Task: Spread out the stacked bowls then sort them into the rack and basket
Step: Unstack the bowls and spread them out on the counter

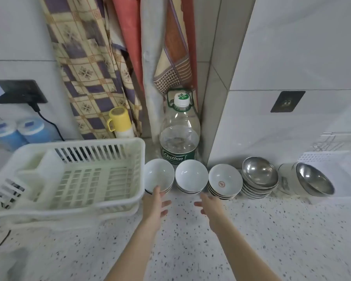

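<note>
Both hands reach to the bowl stacks at the back edge of the worktop.
The left hand, fingers spread, touches the leftmost white bowl stack beside the white plastic basket; the right hand is wide, holding nothing, near the middle white bowl stack.

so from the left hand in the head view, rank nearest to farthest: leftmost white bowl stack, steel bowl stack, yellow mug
From the left hand:
1. leftmost white bowl stack, at its fingers
2. yellow mug, back left by the curtain
3. steel bowl stack, far right along the wall
</note>
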`<state>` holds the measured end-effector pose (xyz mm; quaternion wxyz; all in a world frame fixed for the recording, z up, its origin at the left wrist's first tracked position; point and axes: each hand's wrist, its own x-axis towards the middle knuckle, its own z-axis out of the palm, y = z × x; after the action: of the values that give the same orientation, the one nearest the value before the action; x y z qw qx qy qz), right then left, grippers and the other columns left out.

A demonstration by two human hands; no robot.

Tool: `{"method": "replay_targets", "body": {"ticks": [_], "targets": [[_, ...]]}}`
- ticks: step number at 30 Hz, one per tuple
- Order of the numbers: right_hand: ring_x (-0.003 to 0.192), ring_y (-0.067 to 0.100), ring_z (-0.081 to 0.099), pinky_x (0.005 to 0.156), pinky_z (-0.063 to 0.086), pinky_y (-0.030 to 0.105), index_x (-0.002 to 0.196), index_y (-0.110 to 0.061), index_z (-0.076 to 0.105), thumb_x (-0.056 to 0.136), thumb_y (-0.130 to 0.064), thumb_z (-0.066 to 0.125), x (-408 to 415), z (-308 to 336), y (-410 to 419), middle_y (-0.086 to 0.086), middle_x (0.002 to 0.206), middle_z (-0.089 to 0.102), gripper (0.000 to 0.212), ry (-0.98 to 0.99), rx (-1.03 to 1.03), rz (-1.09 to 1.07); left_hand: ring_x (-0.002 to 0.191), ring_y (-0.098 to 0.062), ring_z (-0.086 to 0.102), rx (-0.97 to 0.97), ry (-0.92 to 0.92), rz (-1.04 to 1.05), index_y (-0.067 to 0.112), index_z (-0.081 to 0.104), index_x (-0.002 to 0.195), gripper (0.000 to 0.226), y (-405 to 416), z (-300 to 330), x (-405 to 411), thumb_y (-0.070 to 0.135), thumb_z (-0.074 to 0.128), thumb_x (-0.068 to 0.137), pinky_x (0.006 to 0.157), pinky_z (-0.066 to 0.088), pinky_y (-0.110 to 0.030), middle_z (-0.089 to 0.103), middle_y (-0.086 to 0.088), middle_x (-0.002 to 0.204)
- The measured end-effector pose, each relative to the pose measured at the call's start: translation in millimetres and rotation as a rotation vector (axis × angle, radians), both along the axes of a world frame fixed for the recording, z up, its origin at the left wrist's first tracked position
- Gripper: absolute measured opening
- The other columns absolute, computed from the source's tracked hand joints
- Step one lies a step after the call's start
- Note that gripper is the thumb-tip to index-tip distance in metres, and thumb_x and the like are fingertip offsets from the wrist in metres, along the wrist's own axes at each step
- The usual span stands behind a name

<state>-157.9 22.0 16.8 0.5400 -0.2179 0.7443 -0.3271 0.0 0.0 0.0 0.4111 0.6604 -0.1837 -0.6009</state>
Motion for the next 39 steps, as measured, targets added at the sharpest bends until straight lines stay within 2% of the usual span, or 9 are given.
{"method": "replay_targets", "body": {"ticks": [5, 9, 14, 19, 23, 28, 30, 34, 39], "targets": [[0.059, 0.015, 0.042, 0.053, 0.037, 0.027, 0.108, -0.013, 0.047, 0.098, -0.031, 0.043, 17.5, -9.8, -26.8, 0.006, 0.087, 0.071, 0.021, 0.049, 0.001, -0.089, 0.047, -0.013, 0.065, 0.001, -0.014, 0.112, 0.01, 0.053, 0.117, 0.026, -11.7, -12.1, 0.1, 0.028, 0.045, 0.1, 0.042, 0.034, -0.021, 0.074, -0.001, 0.093], [0.059, 0.015, 0.047, 0.051, 0.036, 0.026, 0.116, -0.003, 0.055, 0.097, -0.032, 0.044, 26.8, -15.4, -41.7, 0.005, 0.08, 0.072, 0.036, 0.106, 0.006, -0.143, 0.038, -0.009, 0.062, -0.016, -0.046, 0.122, 0.002, 0.055, 0.118, 0.032, -18.5, -15.6, 1.0, 0.028, 0.05, 0.1, 0.036, 0.031, -0.019, 0.073, 0.0, 0.081], [0.058, 0.015, 0.047, 0.048, 0.036, 0.023, 0.123, 0.001, 0.052, 0.089, -0.003, 0.041, 25.6, -18.3, -41.8, 0.006, 0.07, 0.068, 0.037, 0.156, 0.017, -0.163, 0.035, -0.007, 0.059, -0.041, -0.084, 0.117, 0.013, 0.048, 0.117, 0.02, -18.6, -19.7, 0.4, 0.01, 0.046, 0.098, 0.036, 0.033, -0.019, 0.072, -0.003, 0.083], [0.061, 0.015, 0.049, 0.048, 0.034, 0.025, 0.121, 0.001, 0.054, 0.087, -0.002, 0.041, 32.8, -11.1, -44.0, 0.01, 0.069, 0.068, 0.037, 0.168, -0.034, -0.214, 0.032, -0.006, 0.055, 0.012, -0.058, 0.114, 0.008, 0.052, 0.11, 0.014, -24.9, -23.4, 2.4, 0.016, 0.047, 0.099, 0.037, 0.031, -0.019, 0.071, -0.004, 0.078], [0.057, 0.014, 0.047, 0.047, 0.033, 0.024, 0.122, 0.001, 0.055, 0.088, -0.004, 0.039, 34.3, -2.9, -41.2, 0.01, 0.063, 0.066, 0.037, 0.164, -0.072, -0.242, 0.03, -0.005, 0.049, -0.006, -0.014, 0.151, 0.009, 0.054, 0.097, 0.011, -25.5, -21.5, 3.6, 0.004, 0.045, 0.094, 0.034, 0.031, -0.017, 0.07, -0.009, 0.074], [0.056, 0.011, 0.054, 0.047, 0.036, 0.024, 0.127, 0.002, 0.051, 0.09, 0.0, 0.037, 32.3, 10.7, -34.0, 0.025, 0.1, 0.069, 0.04, 0.108, -0.138, -0.225, 0.029, -0.003, 0.042, -0.059, 0.119, 0.288, 0.003, 0.052, 0.104, 0.015, -21.8, -21.2, 1.0, -0.003, 0.05, 0.09, 0.032, 0.033, -0.015, 0.069, -0.008, 0.057], [0.056, 0.011, 0.053, 0.048, 0.034, 0.024, 0.122, 0.003, 0.053, 0.09, 0.0, 0.037, 29.7, 16.3, -31.9, 0.024, 0.098, 0.07, 0.036, 0.093, -0.163, -0.214, 0.029, -0.003, 0.041, -0.091, 0.149, 0.299, 0.005, 0.051, 0.11, 0.021, -19.2, -22.8, 0.8, -0.004, 0.052, 0.091, 0.033, 0.034, -0.016, 0.067, 0.002, 0.048], [0.065, 0.018, 0.05, 0.057, 0.037, 0.029, 0.104, 0.001, 0.055, 0.089, -0.001, 0.038, 22.3, 24.3, -24.0, 0.013, 0.069, 0.067, 0.023, 0.04, -0.223, -0.225, 0.033, -0.005, 0.038, -0.126, 0.175, 0.257, 0.008, 0.051, 0.115, 0.023, -14.4, -25.1, 0.3, 0.0, 0.052, 0.094, 0.034, 0.032, -0.016, 0.071, -0.004, 0.056], [0.067, 0.019, 0.05, 0.061, 0.04, 0.028, 0.094, -0.004, 0.053, 0.09, -0.002, 0.04, 14.2, 32.9, -11.9, 0.01, 0.067, 0.064, 0.014, 0.009, -0.314, -0.264, 0.039, -0.006, 0.047, -0.213, 0.172, 0.223, 0.029, 0.039, 0.138, 0.053, 2.3, -22.7, -7.3, 0.0, 0.051, 0.095, 0.038, 0.037, -0.017, 0.073, -0.019, 0.075]]}}
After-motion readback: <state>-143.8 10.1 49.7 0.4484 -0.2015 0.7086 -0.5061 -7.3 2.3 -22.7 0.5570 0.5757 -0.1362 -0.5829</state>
